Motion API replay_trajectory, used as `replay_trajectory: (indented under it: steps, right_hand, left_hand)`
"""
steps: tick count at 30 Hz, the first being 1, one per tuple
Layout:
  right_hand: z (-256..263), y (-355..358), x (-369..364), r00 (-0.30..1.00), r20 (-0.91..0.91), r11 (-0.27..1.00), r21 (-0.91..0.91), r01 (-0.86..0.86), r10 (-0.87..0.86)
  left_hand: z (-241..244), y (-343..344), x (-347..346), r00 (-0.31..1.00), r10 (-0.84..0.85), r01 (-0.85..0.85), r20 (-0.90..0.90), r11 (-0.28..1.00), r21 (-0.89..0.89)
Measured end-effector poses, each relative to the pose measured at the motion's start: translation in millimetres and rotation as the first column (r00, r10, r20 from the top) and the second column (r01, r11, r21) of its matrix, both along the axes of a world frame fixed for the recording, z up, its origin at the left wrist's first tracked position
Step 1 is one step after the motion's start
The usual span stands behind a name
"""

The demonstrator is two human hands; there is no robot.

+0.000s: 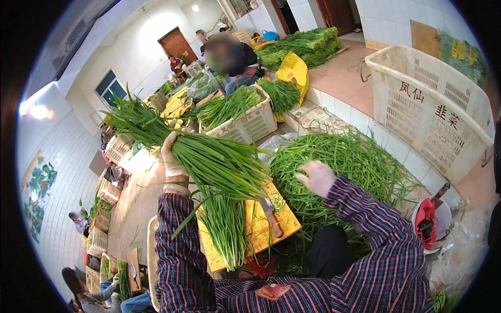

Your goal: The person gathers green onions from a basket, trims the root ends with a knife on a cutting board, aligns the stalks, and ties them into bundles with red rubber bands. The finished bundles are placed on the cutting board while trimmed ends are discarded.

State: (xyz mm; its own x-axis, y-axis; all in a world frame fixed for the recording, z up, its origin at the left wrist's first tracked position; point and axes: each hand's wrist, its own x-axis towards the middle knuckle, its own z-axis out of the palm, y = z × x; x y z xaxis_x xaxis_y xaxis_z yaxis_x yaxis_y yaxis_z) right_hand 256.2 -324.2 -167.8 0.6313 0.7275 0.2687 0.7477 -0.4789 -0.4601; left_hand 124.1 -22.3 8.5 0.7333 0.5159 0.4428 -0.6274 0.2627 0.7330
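Note:
My left hand (170, 156), in a pale glove, grips a big bunch of garlic chives (219, 160) around its middle and holds it up over the board. A second bundle of chives (223, 227) lies on the yellow cutting board (256, 231). Next to that bundle rests a knife (271, 217) with a wooden handle, and small cut stem pieces (276, 201) lie by its blade. To the right, my gloved right hand (316, 178) hovers over a heap of loose chive leaves (340, 160); its fingers are curved and apart, with nothing seen in them.
A white plastic crate (430, 117) bearing writing stands on the raised tiled step at right. A bucket (445, 219) holds a red cloth. Ahead, another crate (250, 131) is full of chives, and a person (238, 62) sits behind it. A co-worker's gloved hands (115, 287) show at lower left.

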Motion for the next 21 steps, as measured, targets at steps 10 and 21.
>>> replay_trajectory:
  steps: [10,21]
  right_hand:
    - [49.1,88.2,-13.0,0.968,-0.173,0.767,0.640,-0.032,0.184]
    - [-21.3,-3.7,41.6,0.970,0.050,0.761,-0.611,0.219,-0.240]
  left_hand:
    - [2.9,-10.2,3.7,0.959,-0.228,0.212,0.168,0.971,0.108]
    - [-2.3,24.9,-7.2,0.941,-0.250,0.219,0.227,0.964,0.152]
